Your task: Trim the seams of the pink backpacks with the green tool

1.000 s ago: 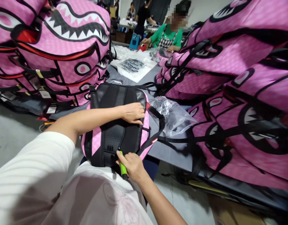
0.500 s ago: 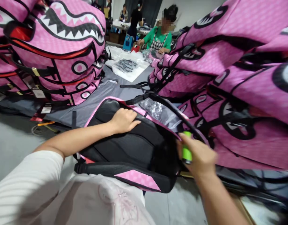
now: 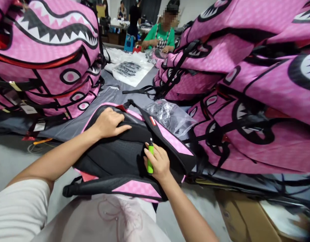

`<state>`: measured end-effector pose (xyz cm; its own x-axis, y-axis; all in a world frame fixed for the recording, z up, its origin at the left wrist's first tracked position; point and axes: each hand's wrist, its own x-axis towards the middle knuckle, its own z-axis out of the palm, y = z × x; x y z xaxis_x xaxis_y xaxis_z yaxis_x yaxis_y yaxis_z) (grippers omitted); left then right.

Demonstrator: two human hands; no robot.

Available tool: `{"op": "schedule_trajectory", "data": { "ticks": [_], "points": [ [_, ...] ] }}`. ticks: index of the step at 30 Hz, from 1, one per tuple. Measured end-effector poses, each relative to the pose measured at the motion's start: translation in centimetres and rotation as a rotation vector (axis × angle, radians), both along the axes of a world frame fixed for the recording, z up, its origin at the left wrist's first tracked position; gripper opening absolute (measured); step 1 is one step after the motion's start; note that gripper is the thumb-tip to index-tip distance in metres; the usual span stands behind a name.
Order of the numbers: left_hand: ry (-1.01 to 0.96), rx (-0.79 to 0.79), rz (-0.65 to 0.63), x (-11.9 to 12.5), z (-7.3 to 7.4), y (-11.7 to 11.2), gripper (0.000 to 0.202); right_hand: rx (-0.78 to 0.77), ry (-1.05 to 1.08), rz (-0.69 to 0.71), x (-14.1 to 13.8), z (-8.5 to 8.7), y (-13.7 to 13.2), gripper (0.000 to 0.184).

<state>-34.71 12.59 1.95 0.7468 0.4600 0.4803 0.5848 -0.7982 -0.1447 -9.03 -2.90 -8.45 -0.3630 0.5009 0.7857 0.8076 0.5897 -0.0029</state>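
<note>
A pink-and-black backpack (image 3: 114,164) lies with its black padded back panel up, at the table's near edge against my body. My left hand (image 3: 109,123) is on the upper left of this panel, fingers bent over the padding and thumb stuck out. Over the panel's right half, my right hand (image 3: 160,161) is closed around a bright green pen-shaped tool (image 3: 150,159) with a dark neck and small pale tip pointing up. Its exact kind is unclear. One shoulder strap (image 3: 167,137) runs along the far side, the other strap (image 3: 134,188) along the near side.
Stacked pink shark-mouth backpacks (image 3: 66,60) rise at left, and more pink backpacks (image 3: 245,101) pile high at right. A crumpled clear plastic bag (image 3: 167,116) lies beyond my backpack. Printed white bags (image 3: 131,70) and a person in green (image 3: 161,37) are farther back. A cardboard box (image 3: 240,215) stands lower right.
My right hand has come left, from the backpack's right edge to over its back panel, still holding the green tool. The far strap now lies across the panel's edge. My view has shifted slightly.
</note>
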Motion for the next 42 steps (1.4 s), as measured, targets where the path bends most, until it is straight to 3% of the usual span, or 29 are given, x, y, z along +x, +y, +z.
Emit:
{"op": "schedule_trajectory", "data": {
  "ticks": [4, 7, 9, 11, 16, 20, 23, 27, 29, 32, 34, 38, 42],
  "points": [
    [0.059, 0.074, -0.097, -0.4, 1.2, 1.4, 0.049, 0.044, 0.107, 0.007, -4.4, -2.5, 1.0, 0.042],
    [0.063, 0.175, -0.154, -1.4, 0.8, 0.1, 0.043, -0.003, 0.194, 0.006, -6.6, -3.6, 0.7, 0.042],
    [0.042, 0.231, -0.189, -1.8, 0.2, -1.4, 0.038, -0.017, 0.239, 0.078, -7.4, -3.0, 0.6, 0.045],
    [0.020, 0.251, -0.223, -1.5, -0.4, -2.6, 0.034, 0.045, 0.280, 0.136, -7.9, -1.3, 1.3, 0.050],
    [0.061, 0.161, -0.241, -0.6, 0.0, -3.0, 0.029, 0.126, 0.317, 0.125, -8.2, 2.7, 6.0, 0.050],
    [0.187, 0.126, -0.242, -3.8, 1.1, -2.5, 0.030, 0.145, 0.375, 0.217, -7.7, 2.8, 7.7, 0.047],
    [0.133, 0.114, -0.171, -6.5, 1.6, -2.8, 0.021, 0.163, 0.375, 0.225, -7.6, 2.4, 7.5, 0.048],
    [-0.076, -0.015, -0.058, -6.1, 2.5, -2.6, 0.015, 0.136, 0.388, 0.209, -7.9, 2.7, 7.2, 0.050],
    [-0.090, -0.084, -0.026, -4.0, 3.2, -1.9, 0.033, 0.104, 0.401, 0.216, -8.1, 2.8, 6.9, 0.053],
    [0.107, -0.221, -0.015, -0.2, 4.1, 0.1, 0.093, 0.062, 0.435, 0.243, -8.5, 2.6, 6.0, 0.056],
    [0.226, -0.282, 0.005, 1.9, 4.1, 1.8, 0.119, 0.016, 0.516, 0.204, -8.7, 2.3, 5.3, 0.050],
    [0.277, -0.292, 0.003, 4.1, 2.9, 3.9, 0.122, -0.063, 0.621, 0.111, -8.6, 1.8, 4.7, 0.034],
    [0.277, -0.243, -0.016, 4.2, 1.8, 3.4, 0.118, -0.090, 0.644, 0.124, -7.9, 1.4, 5.3, 0.034]
  ]
}}
